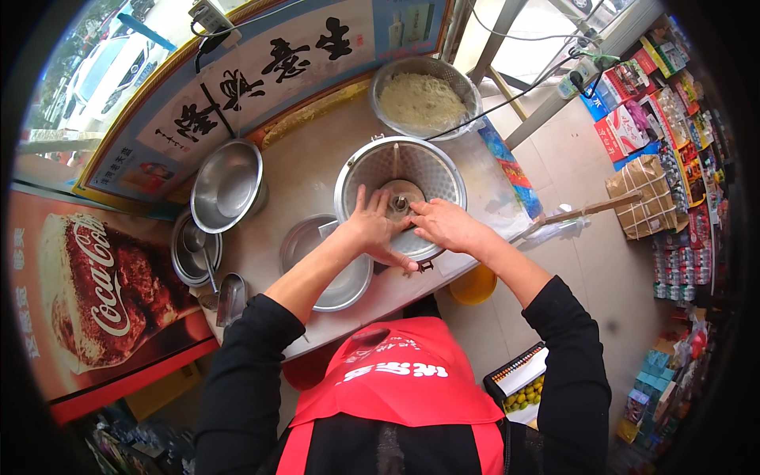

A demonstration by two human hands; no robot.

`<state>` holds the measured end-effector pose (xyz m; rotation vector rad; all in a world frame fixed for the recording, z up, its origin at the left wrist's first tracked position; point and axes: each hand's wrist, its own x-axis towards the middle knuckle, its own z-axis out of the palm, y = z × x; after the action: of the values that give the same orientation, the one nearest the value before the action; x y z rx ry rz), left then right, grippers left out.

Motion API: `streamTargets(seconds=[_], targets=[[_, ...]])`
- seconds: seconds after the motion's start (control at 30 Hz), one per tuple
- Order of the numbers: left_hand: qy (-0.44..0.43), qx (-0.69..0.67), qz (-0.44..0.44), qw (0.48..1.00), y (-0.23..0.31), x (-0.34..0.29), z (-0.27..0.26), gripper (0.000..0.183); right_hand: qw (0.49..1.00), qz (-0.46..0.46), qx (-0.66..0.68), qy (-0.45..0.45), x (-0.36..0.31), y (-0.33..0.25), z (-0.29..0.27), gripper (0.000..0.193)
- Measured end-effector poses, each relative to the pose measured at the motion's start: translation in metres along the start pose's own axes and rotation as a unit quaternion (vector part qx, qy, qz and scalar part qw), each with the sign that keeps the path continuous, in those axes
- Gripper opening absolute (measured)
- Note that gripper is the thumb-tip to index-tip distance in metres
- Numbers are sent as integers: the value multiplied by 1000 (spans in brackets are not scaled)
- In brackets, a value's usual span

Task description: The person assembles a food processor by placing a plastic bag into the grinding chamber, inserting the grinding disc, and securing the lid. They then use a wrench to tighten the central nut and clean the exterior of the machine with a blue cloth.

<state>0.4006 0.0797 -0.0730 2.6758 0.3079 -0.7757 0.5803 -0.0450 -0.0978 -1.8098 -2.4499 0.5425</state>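
In front of me on the worktable (317,180) stands a round metal drum (440,176) with a dimpled or perforated inner wall. A small central spindle (401,203) sits on a round hub at its bottom. My left hand (369,228) reaches over the near left rim, fingers spread, thumb toward the near rim. My right hand (448,226) comes in over the near right side, fingers stretched toward the spindle. Both sets of fingertips lie close to the hub; whether they touch it I cannot tell. Neither hand visibly holds anything.
Behind the drum is a metal colander (473,91) of pale shreds (422,100). Metal bowls (227,186) stand at left, one with a ladle (207,257). A wide basin (348,286) touches the near left. A yellow bucket (473,285) stands below; a wooden stick (590,208) juts rightward.
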Motion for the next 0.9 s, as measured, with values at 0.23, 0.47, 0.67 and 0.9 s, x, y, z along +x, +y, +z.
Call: streamTargets(seconds=[0.23,0.47,0.67,0.9], targets=[[58,33,-5,998,12,-8,-1,126,997,13,-31,71,-2,-2,7,29],[13,10,-6,1000,8,-8,6,125,936,56,7,348,-15,-15,10,36],[14,6,-7,1000,9,-12,1,125,742,304,157,577,-54,-14,108,34],[-19,20,-4,1000,9,-9,-2,125,816,424,342,192,-79,-67,311,21]])
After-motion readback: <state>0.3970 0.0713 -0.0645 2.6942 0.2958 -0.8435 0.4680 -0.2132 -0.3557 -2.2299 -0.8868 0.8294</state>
